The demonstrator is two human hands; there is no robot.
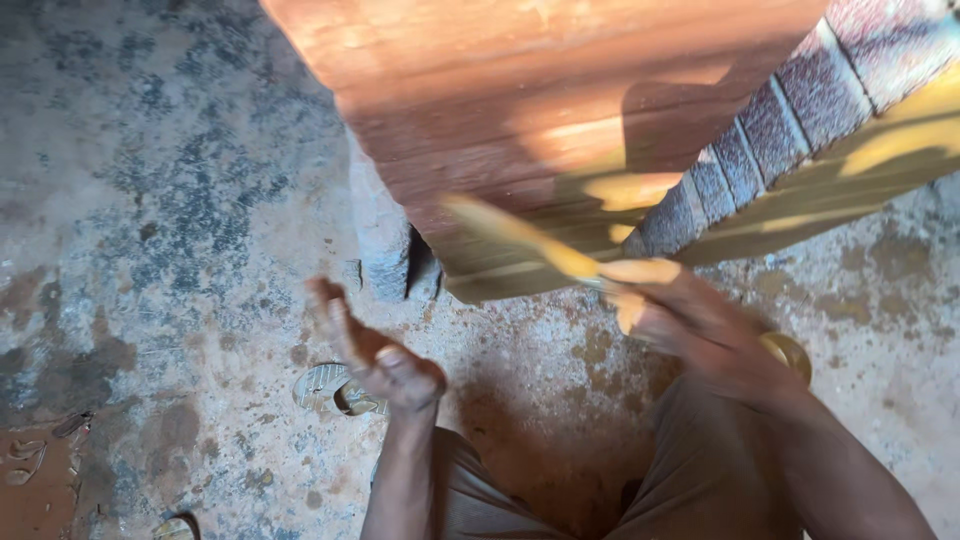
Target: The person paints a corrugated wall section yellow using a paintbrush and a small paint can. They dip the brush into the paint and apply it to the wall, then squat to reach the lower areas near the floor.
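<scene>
While the right hand grips a yellowish strip, the left hand hovers empty with fingers spread wide.

Head view: right fingers close round the strip's near end, beside a wrist bangle. Strip lies before the reddish wood block, its long axis running up-left from the hand, free end pointing toward the block (motion blur hides detail). Judged light, thin and somewhat flexible, so best held near the end as now. Brick wall stands right; sandal rests on the stained floor.
</scene>
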